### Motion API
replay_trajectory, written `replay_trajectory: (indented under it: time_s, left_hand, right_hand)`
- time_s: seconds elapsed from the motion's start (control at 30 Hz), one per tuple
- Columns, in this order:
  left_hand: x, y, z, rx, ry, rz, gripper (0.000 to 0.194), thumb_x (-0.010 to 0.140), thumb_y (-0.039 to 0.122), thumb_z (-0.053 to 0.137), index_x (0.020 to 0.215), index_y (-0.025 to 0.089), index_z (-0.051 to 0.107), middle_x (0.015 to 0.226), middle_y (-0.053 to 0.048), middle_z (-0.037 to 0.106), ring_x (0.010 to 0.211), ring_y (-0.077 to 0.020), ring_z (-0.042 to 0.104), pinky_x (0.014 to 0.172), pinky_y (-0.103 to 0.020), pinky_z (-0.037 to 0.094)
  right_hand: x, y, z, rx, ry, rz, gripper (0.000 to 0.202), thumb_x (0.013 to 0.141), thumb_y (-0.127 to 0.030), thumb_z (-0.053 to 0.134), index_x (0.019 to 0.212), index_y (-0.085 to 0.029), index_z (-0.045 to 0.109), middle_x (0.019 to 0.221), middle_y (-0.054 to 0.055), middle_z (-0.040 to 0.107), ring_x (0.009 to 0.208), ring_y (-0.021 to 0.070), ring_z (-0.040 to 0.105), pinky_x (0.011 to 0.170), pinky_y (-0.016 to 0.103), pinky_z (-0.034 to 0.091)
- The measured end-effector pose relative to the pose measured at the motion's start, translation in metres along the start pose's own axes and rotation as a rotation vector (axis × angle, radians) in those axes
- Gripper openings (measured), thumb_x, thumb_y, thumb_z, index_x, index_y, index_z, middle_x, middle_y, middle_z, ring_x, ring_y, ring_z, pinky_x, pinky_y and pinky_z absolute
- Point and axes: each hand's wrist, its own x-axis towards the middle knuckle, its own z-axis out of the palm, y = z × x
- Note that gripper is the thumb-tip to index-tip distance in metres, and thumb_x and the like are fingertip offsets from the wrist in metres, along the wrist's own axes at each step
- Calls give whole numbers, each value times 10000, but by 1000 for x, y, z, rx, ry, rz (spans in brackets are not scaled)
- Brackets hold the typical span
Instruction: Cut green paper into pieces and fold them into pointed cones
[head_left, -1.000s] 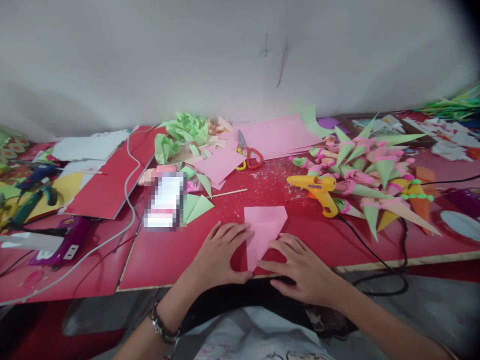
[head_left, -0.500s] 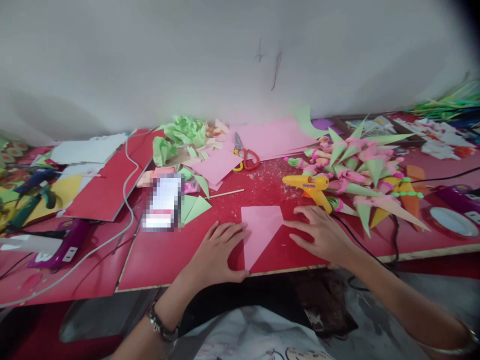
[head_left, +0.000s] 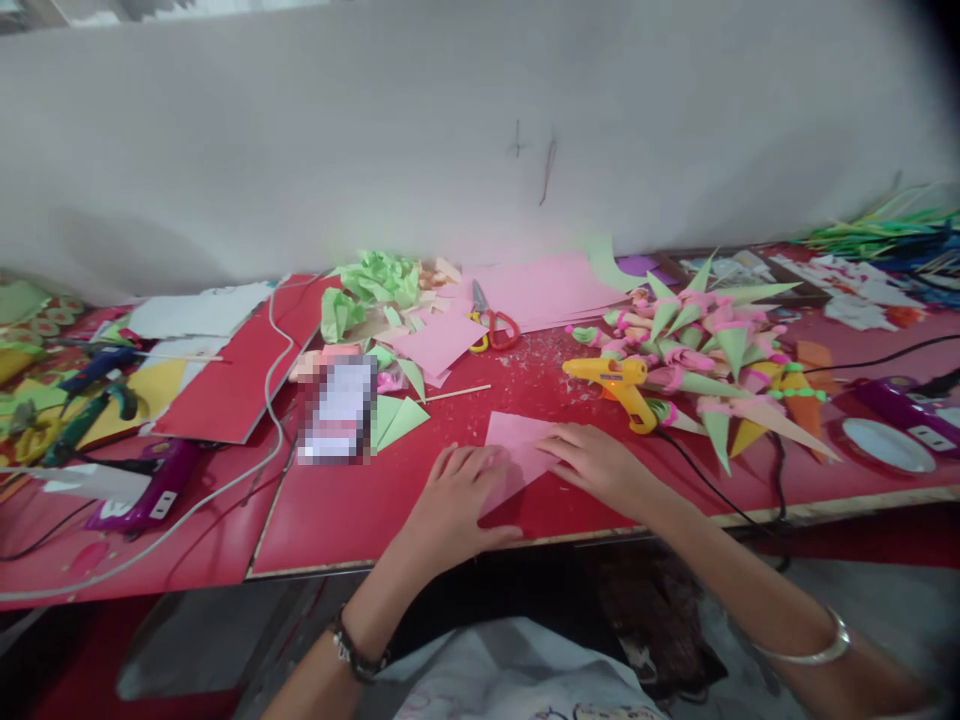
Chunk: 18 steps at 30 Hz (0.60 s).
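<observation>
A sheet of pink paper (head_left: 517, 443) lies at the table's front edge, partly hidden under both hands. My left hand (head_left: 454, 500) rests on its left side, fingers stretched out and thumb spread along the near edge. On the paper's right edge lie the outstretched fingers of my right hand (head_left: 596, 465). Just beyond that hand is a yellow glue gun (head_left: 611, 382) with its cord trailing right. A thin wooden stick (head_left: 456, 393) and folded green paper (head_left: 397, 420) lie past my left hand.
Red-handled scissors (head_left: 495, 328) lie near pink sheets (head_left: 540, 285) at the back. Pink and green paper cones (head_left: 705, 340) are piled right, near a white dish (head_left: 885, 444). A blurred phone (head_left: 339, 410) stands left, beside a white cable (head_left: 276, 400) and a purple power strip (head_left: 161, 487).
My right hand has moved left onto the paper's right edge. The paper's lower point no longer shows, and my left hand covers more of it. The view has tilted up slightly.
</observation>
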Motion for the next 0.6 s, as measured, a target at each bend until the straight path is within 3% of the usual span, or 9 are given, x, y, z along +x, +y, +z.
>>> replay_trajectory:
  time_s: [0.1, 0.33, 0.47, 0.6]
  left_hand:
    - [7, 3, 3, 97, 18, -40, 524, 724, 424, 598, 1182, 216, 450, 1234, -62, 490, 1115, -250, 410, 953, -420, 299]
    - [19, 1, 2, 217, -2, -33, 358, 800, 314, 534, 1123, 166, 494, 1093, -92, 556, 970, -245, 506, 776, -354, 453]
    - [21, 2, -1, 307, -45, 41, 229, 840, 198, 460, 1045, 142, 545, 950, -117, 598, 888, -246, 560, 647, -317, 484]
    - [20, -6, -10, 340, -55, 115, 226, 838, 99, 418, 983, 149, 585, 854, -87, 637, 749, -198, 609, 606, -280, 477]
  right_hand:
    - [6, -6, 2, -36, -21, 19, 212, 825, -161, 467, 976, -138, 614, 946, 116, 628, 852, 230, 595, 747, 387, 480]
    - [3, -23, -3, 189, -1, 103, 385, 783, -276, 560, 1147, -160, 513, 1086, 111, 549, 1039, 229, 498, 893, 388, 423]
    - [4, -21, -3, 221, -6, 75, 356, 790, -217, 535, 1144, -183, 512, 1098, 102, 540, 1036, 219, 497, 877, 382, 434]
    - [6, -11, -2, 146, 60, 49, 280, 785, -125, 479, 1038, -189, 583, 984, 92, 591, 929, 222, 534, 804, 406, 453]
